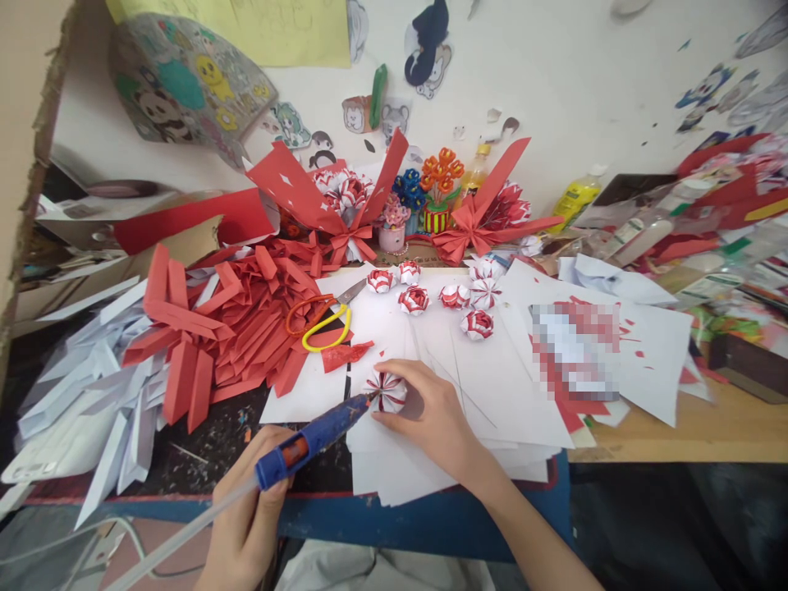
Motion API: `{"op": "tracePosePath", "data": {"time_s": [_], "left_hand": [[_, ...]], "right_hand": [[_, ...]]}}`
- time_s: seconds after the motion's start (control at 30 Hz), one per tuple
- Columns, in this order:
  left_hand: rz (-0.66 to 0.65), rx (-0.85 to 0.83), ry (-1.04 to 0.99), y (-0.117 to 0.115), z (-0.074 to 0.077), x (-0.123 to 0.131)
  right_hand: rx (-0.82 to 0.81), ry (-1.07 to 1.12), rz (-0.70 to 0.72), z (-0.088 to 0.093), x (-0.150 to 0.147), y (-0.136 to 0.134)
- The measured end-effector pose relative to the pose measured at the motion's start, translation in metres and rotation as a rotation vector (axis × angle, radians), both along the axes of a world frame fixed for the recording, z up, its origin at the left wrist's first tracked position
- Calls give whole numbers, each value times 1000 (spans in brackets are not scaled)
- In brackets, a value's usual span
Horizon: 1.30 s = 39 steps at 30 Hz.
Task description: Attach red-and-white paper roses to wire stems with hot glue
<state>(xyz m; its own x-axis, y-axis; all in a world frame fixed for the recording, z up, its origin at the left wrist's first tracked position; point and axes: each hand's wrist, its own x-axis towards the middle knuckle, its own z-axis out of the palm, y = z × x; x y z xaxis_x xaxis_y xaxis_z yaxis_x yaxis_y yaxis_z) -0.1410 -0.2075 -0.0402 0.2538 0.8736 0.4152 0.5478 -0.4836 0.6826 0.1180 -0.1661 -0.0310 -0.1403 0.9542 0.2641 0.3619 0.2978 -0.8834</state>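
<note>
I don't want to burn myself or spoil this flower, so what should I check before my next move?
1. Glue gun held by left hand: ok.
2. Red-and-white paper flower held by right hand: ok.
3. Nozzle at the flower's centre: ok.
4. Right fingertips well away from nozzle: not ok, they are close.
5. Scissors clear of both hands: ok.
6. Glue hot: cannot tell.

The head camera looks forward and steeply down from above the desk [726, 431]. It sits close behind the left hand [251, 497] and right hand [440, 419], facing the wall [566, 90] beyond.
</note>
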Motion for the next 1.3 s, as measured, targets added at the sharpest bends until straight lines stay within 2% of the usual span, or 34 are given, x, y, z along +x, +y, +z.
{"op": "tracePosePath", "data": {"time_s": [0.27, 0.53, 0.67, 0.87, 0.97, 1.1, 1.3], "left_hand": [[7, 31, 7, 1, 4, 0], [13, -46, -24, -7, 7, 3], [65, 23, 11, -15, 7, 8], [158, 301, 211, -14, 10, 2], [150, 401, 359, -6, 13, -4], [135, 474, 527, 5, 11, -6], [166, 516, 691, 15, 0, 2]], "right_hand": [[3, -1, 1, 1, -1, 1], [17, 4, -2, -1, 1, 1], [16, 3, 2, 0, 1, 0], [22, 35, -22, 0, 1, 0], [48, 74, -52, 2, 0, 0], [89, 116, -136, 10, 2, -1], [148, 179, -253, 24, 14, -5]]}}
